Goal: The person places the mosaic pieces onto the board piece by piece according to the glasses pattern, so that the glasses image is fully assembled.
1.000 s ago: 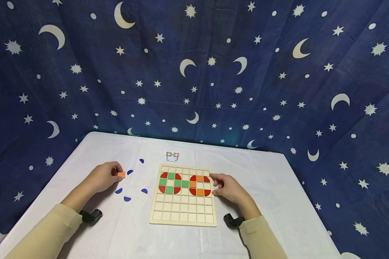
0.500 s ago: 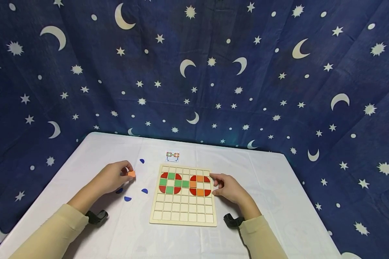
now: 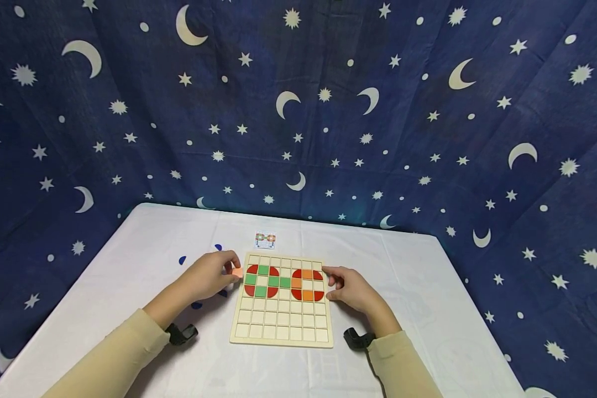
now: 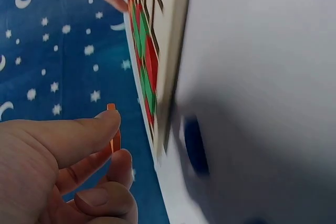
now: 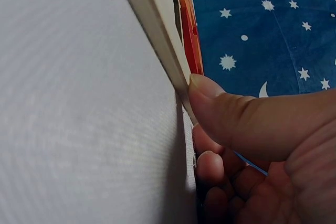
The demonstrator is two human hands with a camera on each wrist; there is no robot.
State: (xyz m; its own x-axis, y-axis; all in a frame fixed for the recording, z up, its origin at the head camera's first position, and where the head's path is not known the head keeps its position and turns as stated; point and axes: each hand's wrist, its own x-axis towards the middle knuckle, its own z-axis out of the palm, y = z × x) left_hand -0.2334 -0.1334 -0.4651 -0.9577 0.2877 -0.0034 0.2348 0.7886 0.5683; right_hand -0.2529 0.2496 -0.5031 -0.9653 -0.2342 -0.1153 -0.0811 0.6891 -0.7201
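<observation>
Wooden board (image 3: 281,326) lies nearest you on the white counter (image 3: 418,309), its four front rows bare. Your right hand (image 3: 350,288) sits at its 3 o'clock edge, thumb (image 5: 236,114) pressed to the rim and the other fingers loosely curled, so that grip holds nothing. If it eases, the board may slide on the cloth.

Your left hand (image 3: 206,276) is at the board's 10 o'clock corner, its grip narrow, pinching the orange tile (image 3: 237,272) by its thin edges just above the counter. That is a slight hold: the tile could twist out and drop. Crossing low over the board, your fingers could also nudge tiles that are already seated.

Blue pieces (image 3: 182,260) lie at 9 o'clock, around and under that hand; your wrist or sleeve could sweep them.

Counted:
- One board and one pattern card (image 3: 265,239) at 12 o'clock.
- Eight red quarter-rounds (image 3: 251,270) in two rings.
- Five green squares (image 3: 262,270).
- Three orange squares (image 3: 306,273) seated, plus the one you hold.
- Four blue pieces that I can make out, two of them half hidden.

Beyond hangs the starry blue cloth (image 3: 328,110).
</observation>
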